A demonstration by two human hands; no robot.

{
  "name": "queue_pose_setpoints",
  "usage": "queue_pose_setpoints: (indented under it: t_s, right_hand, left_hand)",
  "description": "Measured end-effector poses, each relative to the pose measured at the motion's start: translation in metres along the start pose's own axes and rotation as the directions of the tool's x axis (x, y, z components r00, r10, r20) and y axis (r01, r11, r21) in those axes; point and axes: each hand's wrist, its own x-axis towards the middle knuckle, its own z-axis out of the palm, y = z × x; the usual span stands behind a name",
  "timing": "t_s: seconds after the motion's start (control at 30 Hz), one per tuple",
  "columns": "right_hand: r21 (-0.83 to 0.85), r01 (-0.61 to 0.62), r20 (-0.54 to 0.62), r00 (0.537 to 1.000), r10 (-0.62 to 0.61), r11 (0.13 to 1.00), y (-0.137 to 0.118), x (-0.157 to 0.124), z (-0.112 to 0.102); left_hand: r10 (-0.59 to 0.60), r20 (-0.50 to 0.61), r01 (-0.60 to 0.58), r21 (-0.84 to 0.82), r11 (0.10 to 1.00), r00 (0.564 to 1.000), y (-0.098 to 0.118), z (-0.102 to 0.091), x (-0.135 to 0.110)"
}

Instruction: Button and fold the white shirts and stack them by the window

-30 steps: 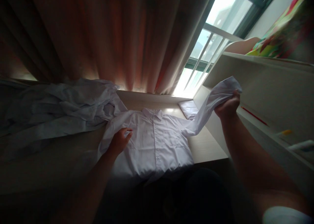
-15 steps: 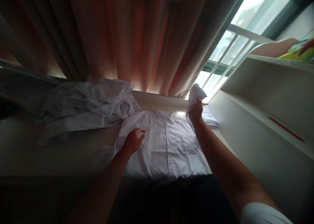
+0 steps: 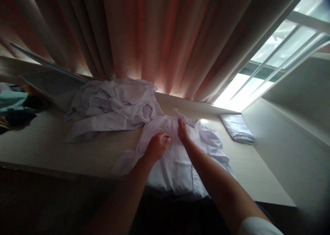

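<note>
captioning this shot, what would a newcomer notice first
Probably the reddish-brown curtain across the top, with the bright window glaring at its right. Below, the left hand and right hand are over a white shirt on the pale tabletop. A rumpled white heap lies left of the shirt, a folded white bundle to its right.

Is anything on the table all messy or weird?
Yes: the crumpled heap of white cloth on the pale wood-grained table looks untidy, bunched and twisted, while the flat, folded white cloth at the right lies neat. I can't see any spills or tears.
</note>
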Motion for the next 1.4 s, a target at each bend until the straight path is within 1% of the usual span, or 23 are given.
queue_pose_setpoints:
  t_s: [0.07,0.1,0.17,0.23,0.3,0.37,0.43,0.47,0.5,0.57,0.63,0.7,0.73,0.8,0.9,0.97,1.03,1.1,1.2,1.3,1.33,1.37,1.4]
  right_hand:
    - [-0.104,0.031,-0.003,0.999,-0.031,0.994,0.014,-0.007,0.012]
    - [-0.149,0.036,0.016,0.999,-0.034,0.988,0.020,-0.009,0.017]
    - [-0.316,0.062,0.081,0.996,-0.038,0.947,0.028,-0.014,0.023]
    - [-0.475,0.107,0.131,0.990,-0.050,0.874,0.028,-0.019,0.023]
    - [-0.562,0.170,0.166,0.982,-0.091,0.810,0.022,-0.026,0.013]
    - [-0.621,0.256,0.233,0.963,-0.137,0.741,0.010,-0.036,-0.009]
    - [-0.683,0.314,0.291,0.945,-0.148,0.660,-0.003,-0.052,-0.045]
    - [-0.724,0.311,0.289,0.947,-0.138,0.615,-0.010,-0.063,-0.067]
    - [-0.772,0.284,0.260,0.957,-0.124,0.568,-0.015,-0.074,-0.091]
    - [-0.875,0.187,0.179,0.982,-0.060,0.447,-0.023,-0.099,-0.139]
    - [-0.952,0.059,0.078,0.996,0.052,0.301,-0.027,-0.121,-0.180]
    - [-0.979,-0.096,-0.066,0.984,0.167,0.179,-0.027,-0.137,-0.207]
    - [-0.978,-0.158,-0.130,0.971,0.203,0.132,-0.026,-0.141,-0.215]
    - [-0.973,-0.220,-0.199,0.955,0.219,0.072,-0.022,-0.145,-0.223]
    - [-0.964,-0.266,-0.259,0.956,0.140,0.032,-0.017,-0.147,-0.226]
    - [-0.932,-0.360,-0.356,0.931,0.077,0.037,-0.015,-0.151,-0.232]
    - [-0.890,-0.451,-0.450,0.892,0.041,0.060,-0.014,-0.158,-0.242]
    - [-0.848,-0.524,-0.520,0.852,0.064,0.083,-0.012,-0.166,-0.256]
    - [-0.805,-0.587,-0.571,0.805,0.157,0.085,-0.008,-0.177,-0.272]
    - [-0.795,-0.600,-0.574,0.791,0.210,0.085,-0.004,-0.181,-0.279]
    - [-0.792,-0.602,-0.571,0.788,0.229,0.098,-0.004,-0.180,-0.279]
    - [-0.789,-0.600,-0.559,0.789,0.253,0.128,-0.005,-0.178,-0.280]
    - [-0.788,-0.589,-0.534,0.799,0.277,0.180,-0.007,-0.175,-0.280]
  left_hand:
    - [0.021,0.004,-0.021,0.007,1.000,1.000,0.000,0.002,0.001]
    - [0.032,0.009,-0.032,0.007,0.999,0.999,0.000,0.003,0.001]
    - [0.046,0.021,-0.046,0.005,0.999,0.999,-0.001,0.005,0.003]
    - [0.048,0.024,-0.048,0.005,0.999,0.999,-0.003,0.007,0.007]
    - [0.048,0.021,-0.048,0.012,0.999,0.999,-0.004,0.010,0.011]
    - [0.048,0.019,-0.049,0.031,0.998,0.999,-0.007,0.013,0.016]
    - [0.051,0.021,-0.052,0.063,0.997,0.999,-0.012,0.017,0.023]
    - [0.056,0.022,-0.057,0.085,0.995,0.998,-0.016,0.019,0.028]
    - [0.064,0.020,-0.065,0.112,0.992,0.998,-0.021,0.021,0.033]
    - [0.085,0.014,-0.086,0.184,0.979,0.996,-0.033,0.024,0.044]
    - [0.081,0.005,-0.079,0.280,0.957,0.997,-0.048,0.029,0.055]
    - [0.052,0.024,-0.057,0.359,0.932,0.998,-0.060,0.034,0.062]
    - [0.032,0.036,-0.043,0.378,0.925,0.999,-0.065,0.037,0.064]
    - [-0.042,0.068,0.006,0.462,0.887,0.997,-0.071,0.044,0.064]
    - [-0.161,0.101,0.066,0.613,0.787,0.982,-0.071,0.050,0.057]
    - [-0.209,0.123,0.075,0.668,0.741,0.970,-0.067,0.054,0.053]
    - [-0.228,0.142,0.066,0.698,0.713,0.963,-0.061,0.058,0.050]
    - [-0.205,0.163,0.026,0.720,0.693,0.965,-0.056,0.064,0.047]
    - [-0.156,0.196,-0.045,0.748,0.662,0.968,-0.052,0.073,0.041]
    - [-0.147,0.190,-0.053,0.764,0.643,0.971,-0.049,0.079,0.038]
    - [-0.144,0.187,-0.052,0.764,0.643,0.972,-0.048,0.079,0.038]
    - [-0.143,0.182,-0.048,0.763,0.645,0.973,-0.047,0.079,0.038]
    - [-0.142,0.175,-0.042,0.761,0.647,0.974,-0.045,0.078,0.038]
